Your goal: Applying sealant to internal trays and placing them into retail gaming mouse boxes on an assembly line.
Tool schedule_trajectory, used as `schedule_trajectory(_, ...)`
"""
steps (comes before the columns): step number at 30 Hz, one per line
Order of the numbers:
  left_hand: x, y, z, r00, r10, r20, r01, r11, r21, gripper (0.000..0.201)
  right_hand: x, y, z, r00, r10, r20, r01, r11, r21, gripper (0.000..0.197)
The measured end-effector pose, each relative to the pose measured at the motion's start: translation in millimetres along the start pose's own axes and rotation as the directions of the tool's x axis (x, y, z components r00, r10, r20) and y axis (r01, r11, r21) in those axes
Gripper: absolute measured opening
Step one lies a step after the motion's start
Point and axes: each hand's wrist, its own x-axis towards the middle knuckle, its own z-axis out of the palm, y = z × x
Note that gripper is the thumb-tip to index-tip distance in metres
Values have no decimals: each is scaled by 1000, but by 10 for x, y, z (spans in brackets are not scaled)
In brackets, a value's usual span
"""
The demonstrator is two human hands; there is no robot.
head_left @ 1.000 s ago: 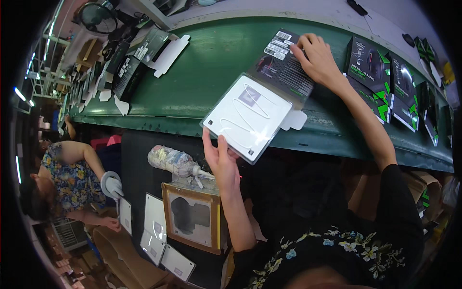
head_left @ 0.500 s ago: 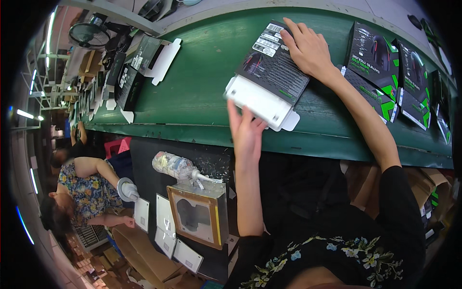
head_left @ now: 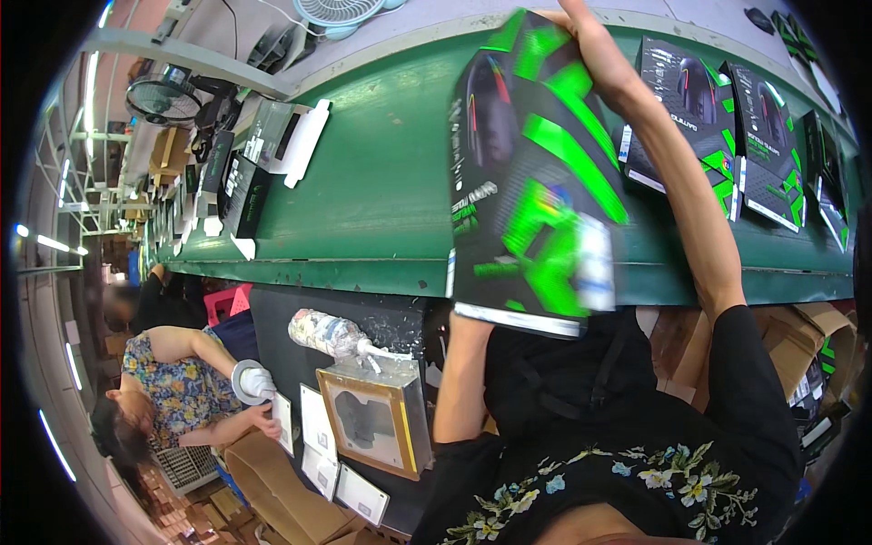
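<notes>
A black and green computer mouse box, printed with a picture of a mouse, stands tilted up over the green bench, its front turned toward me. My right hand grips its upper right corner, with the fingertips partly behind the box. My left forearm reaches up to the box's lower edge, where the box hides the left hand and its fingers. The lower right of the box is smeared by motion. Similar mouse boxes lie to the right, beneath and beyond my right arm.
Opened dark cartons with white flaps lie on the green bench at left. On a black side table are a glue bottle, a wooden-framed screen and white panels. A co-worker handles another panel. Brown cartons stand at lower right.
The box has been lifted off the bench and flipped; its printed front now shows instead of the back and white end. My left hand has gone behind it. The whole view has shifted slightly.
</notes>
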Motion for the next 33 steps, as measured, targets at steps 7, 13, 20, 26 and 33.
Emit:
schedule_trajectory(7, 280, 107, 21, 957, 78, 279, -183, 909, 375, 53, 13, 480, -241, 988, 100, 120, -55, 942, -331, 94)
schedule_trajectory(13, 646, -2, 571, 960, -126, 251, 14, 914, 405, 60, 72, 646, -562, 973, -42, 225, -9, 975, 224, 84)
schedule_trajectory(20, 1022, 221, 632, 923, 119, 367, -373, 514, 772, 58, -31, 656, -257, 985, -163, -56, 144, 601, 786, 54)
schedule_trajectory(26, 1064, 289, 841, 934, 111, 339, -320, 678, 662, 57, 59, 470, -560, 953, -239, 184, 134, 882, 452, 70)
schedule_trajectory(33, 911, 232, 712, 983, 156, 96, -181, 908, 377, 50, -5, 548, -25, 966, -242, -92, 132, 767, -628, 58)
